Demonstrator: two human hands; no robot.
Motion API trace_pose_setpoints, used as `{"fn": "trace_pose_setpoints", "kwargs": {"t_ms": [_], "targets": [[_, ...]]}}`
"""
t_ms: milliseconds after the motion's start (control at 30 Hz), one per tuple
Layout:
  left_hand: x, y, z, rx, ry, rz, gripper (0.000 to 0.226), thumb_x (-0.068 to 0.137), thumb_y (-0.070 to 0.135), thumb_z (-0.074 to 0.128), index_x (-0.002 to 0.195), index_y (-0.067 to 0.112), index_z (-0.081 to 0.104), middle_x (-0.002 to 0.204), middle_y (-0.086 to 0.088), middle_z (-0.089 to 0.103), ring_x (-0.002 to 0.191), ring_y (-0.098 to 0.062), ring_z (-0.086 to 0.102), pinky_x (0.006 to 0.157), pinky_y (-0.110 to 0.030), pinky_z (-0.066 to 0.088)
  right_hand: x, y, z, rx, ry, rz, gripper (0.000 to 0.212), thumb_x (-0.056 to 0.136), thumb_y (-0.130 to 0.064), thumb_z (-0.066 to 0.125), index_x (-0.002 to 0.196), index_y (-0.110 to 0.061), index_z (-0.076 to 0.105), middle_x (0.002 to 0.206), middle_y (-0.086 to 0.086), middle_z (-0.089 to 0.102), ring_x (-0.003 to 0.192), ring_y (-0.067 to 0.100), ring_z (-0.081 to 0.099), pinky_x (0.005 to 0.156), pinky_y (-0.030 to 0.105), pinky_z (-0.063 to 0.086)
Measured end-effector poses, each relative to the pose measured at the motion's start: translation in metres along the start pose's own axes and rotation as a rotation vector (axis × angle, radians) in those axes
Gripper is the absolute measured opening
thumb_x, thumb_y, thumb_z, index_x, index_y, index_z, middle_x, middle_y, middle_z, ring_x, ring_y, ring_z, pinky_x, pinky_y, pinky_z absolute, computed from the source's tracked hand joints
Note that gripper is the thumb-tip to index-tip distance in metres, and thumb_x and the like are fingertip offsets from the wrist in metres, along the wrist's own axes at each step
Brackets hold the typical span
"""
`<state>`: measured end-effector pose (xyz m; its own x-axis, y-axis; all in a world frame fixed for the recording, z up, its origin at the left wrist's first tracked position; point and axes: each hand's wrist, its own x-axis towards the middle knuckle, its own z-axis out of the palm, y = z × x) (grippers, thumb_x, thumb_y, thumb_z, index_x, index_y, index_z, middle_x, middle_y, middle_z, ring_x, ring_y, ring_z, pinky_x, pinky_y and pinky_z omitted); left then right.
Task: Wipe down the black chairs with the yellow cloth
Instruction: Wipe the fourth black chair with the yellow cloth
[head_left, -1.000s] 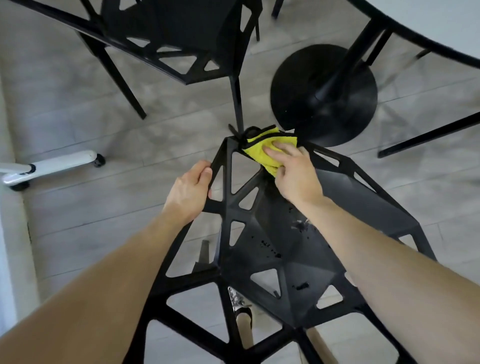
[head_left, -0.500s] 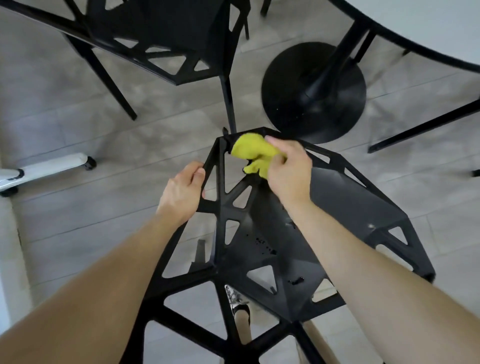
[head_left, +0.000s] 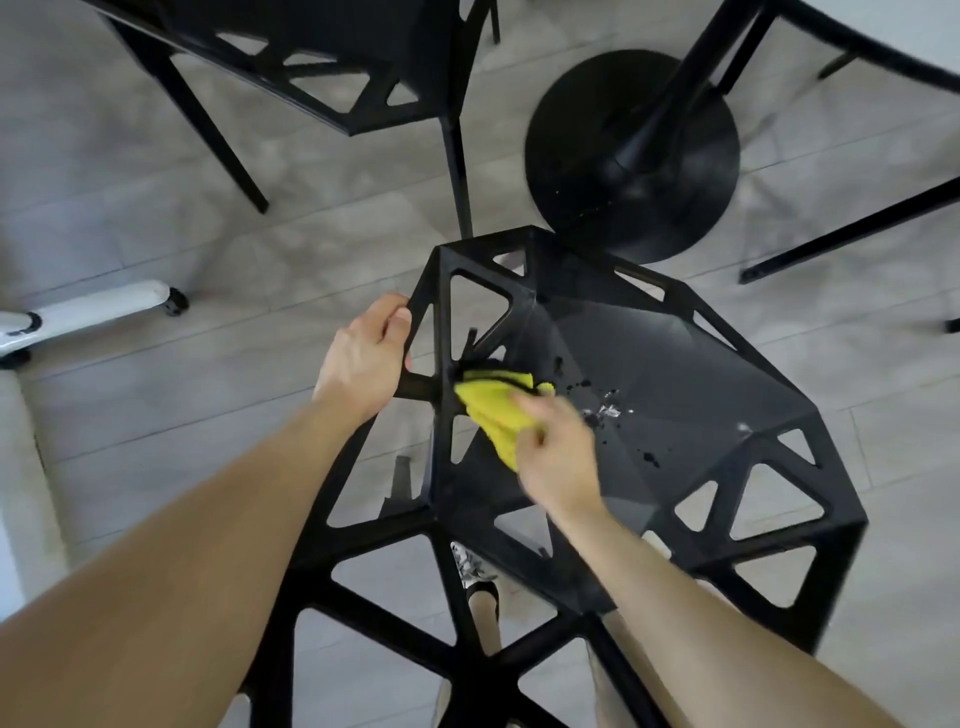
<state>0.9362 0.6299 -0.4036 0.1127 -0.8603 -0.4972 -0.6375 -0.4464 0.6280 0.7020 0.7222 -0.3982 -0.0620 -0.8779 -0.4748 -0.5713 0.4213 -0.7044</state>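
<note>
Head view, looking down. Near black chair (head_left: 675, 374) fills centre frame, angular seat with triangular cut-outs along its rim. Left arm reaches in from the near-left corner, forearm bare and nearly straight. Left hand (head_left: 363, 364) grasps the chair's left frame bar, fingers wrapped over the bar's outer edge and thumb on top, knuckles toward the camera. Right arm comes from the near-right corner and angles left across the seat. Right hand (head_left: 556, 457) is motion-blurred; its fingers look curled onto the yellow cloth (head_left: 493, 410), though the exact lie of each finger cannot be told. Cloth is bunched and sits against the left inner side of the seat, next to the left frame, its far edge just beside a triangular opening. Dark spots and a small shiny patch (head_left: 605, 410) lie on the seat, just right of the cloth. A second black chair (head_left: 322, 52) stands far left, well apart from both hands. Round black table base (head_left: 675, 171) is far right, close behind the near chair's far edge. White wheeled leg (head_left: 98, 306) rests on the grey plank floor (head_left: 156, 415) at left.
</note>
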Motion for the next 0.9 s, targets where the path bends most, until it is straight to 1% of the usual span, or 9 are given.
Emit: {"fn": "trace_pose_setpoints", "kwargs": {"t_ms": [67, 133, 333, 433, 500, 600, 733, 833, 900], "targets": [[0.000, 0.000, 0.001, -0.001, -0.005, 0.000, 0.029, 0.110, 0.044, 0.032, 0.109, 0.039, 0.060, 0.074, 0.001, 0.069, 0.079, -0.020, 0.066, 0.073, -0.037, 0.051, 0.033, -0.028, -0.018, 0.169, 0.259, 0.096, 0.054, 0.093, 0.004, 0.051, 0.135, -0.022, 0.072, 0.123, -0.002, 0.064, 0.113, -0.002, 0.062, 0.103, 0.007, 0.042], [0.001, 0.002, 0.001, -0.003, -0.008, 0.001, 0.028, 0.111, 0.043, 0.032, 0.110, 0.038, 0.060, 0.076, 0.001, 0.069, 0.078, -0.022, 0.067, 0.072, -0.037, 0.050, 0.074, -0.056, -0.036, 0.225, 0.403, 0.031, 0.058, 0.092, 0.005, 0.049, 0.139, -0.023, 0.068, 0.125, -0.003, 0.059, 0.109, -0.010, 0.058, 0.093, -0.003, 0.036], [0.001, 0.001, 0.000, -0.019, -0.010, -0.003, 0.030, 0.109, 0.044, 0.032, 0.115, 0.038, 0.061, 0.077, -0.001, 0.071, 0.080, -0.021, 0.067, 0.074, -0.037, 0.052, 0.069, -0.051, 0.014, -0.131, 0.148, -0.152, 0.069, 0.092, -0.001, 0.064, 0.155, -0.026, 0.052, 0.152, 0.005, 0.036, 0.139, 0.029, 0.043, 0.120, 0.041, 0.041], [0.001, 0.000, -0.001, -0.030, -0.008, -0.012, 0.028, 0.110, 0.042, 0.034, 0.113, 0.037, 0.061, 0.078, -0.002, 0.072, 0.081, -0.021, 0.067, 0.073, -0.035, 0.050, 0.009, -0.021, 0.038, -0.172, -0.084, -0.239, 0.068, 0.094, -0.003, 0.064, 0.156, -0.026, 0.050, 0.149, 0.003, 0.035, 0.134, 0.027, 0.048, 0.116, 0.041, 0.047], [0.001, 0.003, -0.001, -0.030, -0.005, -0.003, 0.026, 0.111, 0.039, 0.035, 0.109, 0.036, 0.061, 0.077, -0.003, 0.072, 0.080, -0.021, 0.067, 0.071, -0.034, 0.047, -0.003, -0.013, 0.029, -0.041, -0.160, -0.106, 0.060, 0.096, 0.001, 0.059, 0.149, -0.025, 0.060, 0.146, -0.002, 0.045, 0.129, 0.019, 0.053, 0.117, 0.041, 0.046], [0.000, 0.004, -0.001, -0.023, -0.017, -0.004, 0.027, 0.113, 0.039, 0.034, 0.109, 0.036, 0.060, 0.078, -0.003, 0.071, 0.080, -0.021, 0.066, 0.072, -0.035, 0.049, 0.022, -0.031, -0.003, 0.336, 0.072, 0.217, 0.052, 0.096, -0.003, 0.053, 0.138, -0.029, 0.070, 0.134, -0.005, 0.065, 0.117, 0.011, 0.063, 0.113, 0.042, 0.050], [-0.001, 0.005, -0.001, -0.011, -0.007, -0.003, 0.026, 0.112, 0.038, 0.035, 0.105, 0.034, 0.059, 0.078, -0.003, 0.071, 0.077, -0.017, 0.065, 0.067, -0.030, 0.045, 0.091, -0.097, -0.024, 0.372, 0.305, 0.057, 0.056, 0.096, -0.009, 0.054, 0.148, -0.030, 0.060, 0.131, -0.006, 0.057, 0.115, -0.002, 0.057, 0.098, 0.006, 0.040], [0.000, 0.005, -0.002, -0.002, 0.008, -0.017, 0.024, 0.110, 0.037, 0.037, 0.096, 0.031, 0.056, 0.076, -0.002, 0.072, 0.077, -0.016, 0.064, 0.067, -0.029, 0.044, 0.112, -0.124, 0.007, 0.042, 0.099, -0.200, 0.057, 0.096, -0.004, 0.058, 0.150, -0.023, 0.058, 0.144, 0.006, 0.047, 0.132, 0.022, 0.050, 0.113, 0.028, 0.041], [0.001, 0.005, -0.002, 0.002, 0.010, -0.022, 0.024, 0.109, 0.036, 0.038, 0.092, 0.031, 0.055, 0.074, 0.000, 0.072, 0.078, -0.014, 0.063, 0.067, -0.029, 0.044, 0.102, -0.120, 0.028, -0.099, 0.018, -0.280, 0.060, 0.094, -0.001, 0.060, 0.150, -0.022, 0.058, 0.144, 0.006, 0.044, 0.134, 0.027, 0.048, 0.110, 0.044, 0.047]]}}
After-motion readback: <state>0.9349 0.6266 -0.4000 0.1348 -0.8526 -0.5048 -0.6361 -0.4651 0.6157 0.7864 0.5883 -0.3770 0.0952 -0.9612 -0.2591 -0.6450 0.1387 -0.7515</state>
